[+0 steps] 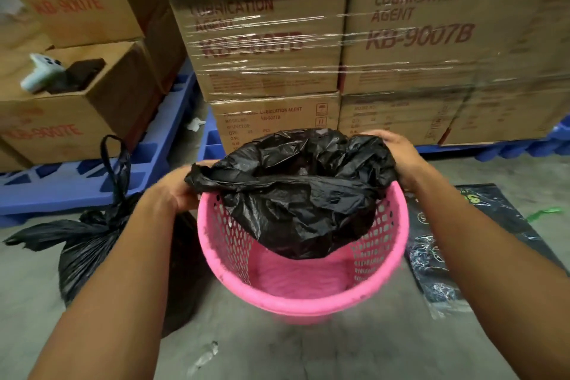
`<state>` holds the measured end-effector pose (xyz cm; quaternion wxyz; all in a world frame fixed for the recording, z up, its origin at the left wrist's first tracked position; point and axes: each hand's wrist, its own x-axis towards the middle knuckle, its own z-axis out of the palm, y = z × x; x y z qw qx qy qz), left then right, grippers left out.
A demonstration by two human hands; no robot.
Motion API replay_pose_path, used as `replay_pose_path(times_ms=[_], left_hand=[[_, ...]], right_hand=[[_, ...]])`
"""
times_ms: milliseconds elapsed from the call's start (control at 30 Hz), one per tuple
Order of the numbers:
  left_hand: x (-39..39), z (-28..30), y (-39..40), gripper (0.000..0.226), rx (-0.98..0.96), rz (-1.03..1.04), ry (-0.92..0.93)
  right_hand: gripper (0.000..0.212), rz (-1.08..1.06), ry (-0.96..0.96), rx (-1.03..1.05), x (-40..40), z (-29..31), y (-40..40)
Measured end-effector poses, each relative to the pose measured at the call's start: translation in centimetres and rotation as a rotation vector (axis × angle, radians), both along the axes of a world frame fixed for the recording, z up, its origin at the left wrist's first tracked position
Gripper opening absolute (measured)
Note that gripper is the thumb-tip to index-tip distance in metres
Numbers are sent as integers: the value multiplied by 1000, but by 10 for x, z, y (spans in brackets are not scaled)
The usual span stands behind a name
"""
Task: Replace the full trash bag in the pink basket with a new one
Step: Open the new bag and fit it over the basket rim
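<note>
A pink perforated basket (303, 299) stands on the concrete floor in the middle of the view. A new black trash bag (296, 194) hangs half inside it, its mouth spread open above the rim. My left hand (182, 191) grips the bag's left edge just outside the basket. My right hand (398, 154) holds the bag's right edge at the far right of the rim. The bag's bottom hangs above the bare pink floor of the basket. A full, tied black trash bag (89, 244) sits on the floor to the left, partly behind my left forearm.
Shrink-wrapped cardboard boxes (413, 40) on blue pallets (92, 176) rise right behind the basket. More boxes stand at the left, one open (77, 102). A dark printed pack of bags (456, 244) lies on the floor at the right. Small scraps lie on the concrete.
</note>
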<state>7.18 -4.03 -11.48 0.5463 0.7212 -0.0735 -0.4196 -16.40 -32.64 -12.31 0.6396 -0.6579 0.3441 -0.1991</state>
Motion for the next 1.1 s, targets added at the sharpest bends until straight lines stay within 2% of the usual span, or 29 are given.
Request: replay_pose_path(times_ms=[67, 133, 233, 300, 367, 433, 467, 533, 600, 667, 733, 867, 967, 1033, 1100], left_hand=[[12, 8, 4, 23, -32, 93, -51], [15, 22, 2, 22, 19, 148, -364], [-21, 51, -11, 17, 9, -106, -830], [-55, 66, -27, 15, 46, -351, -1074], [-94, 70, -46, 38, 164, -654, -1213], [-133, 62, -63, 64, 349, -891, -1282], [-145, 55, -68, 69, 453, -970, -1317], [-161, 43, -74, 63, 533, -1023, -1400], [-168, 38, -73, 43, 447, -988, -1431], [-175, 36, -69, 28, 274, -963, -1419], [-187, 36, -64, 23, 150, -974, -1438], [-224, 31, -50, 29, -9, -1026, -1539], [-239, 15, -42, 38, -34, -1063, -1580], [-239, 7, -41, 38, -25, -1019, -1581], [-240, 6, -42, 35, -39, -994, -1571]], right_hand=[[21, -38, -43, -92, 3, 10, 4], [22, 3, -11, -226, 5, 23, 15], [26, 101, 123, -463, 2, 29, 31], [31, 50, 214, -559, -5, 26, 39], [36, -109, 278, -613, -14, 21, 50], [37, -325, 346, -622, -26, 17, 58], [40, -414, 374, -586, -30, 16, 58], [57, -453, 465, -453, -41, 14, 54], [67, -330, 566, -315, -49, 12, 50], [47, -238, 533, -214, -56, 12, 48], [34, -272, 442, -138, -57, 9, 44], [24, -341, 274, -19, -58, -6, 33], [38, -360, 226, 34, -61, -3, 41], [40, -345, 223, -12, -61, 0, 46], [26, -338, 253, -129, -60, -1, 46]])
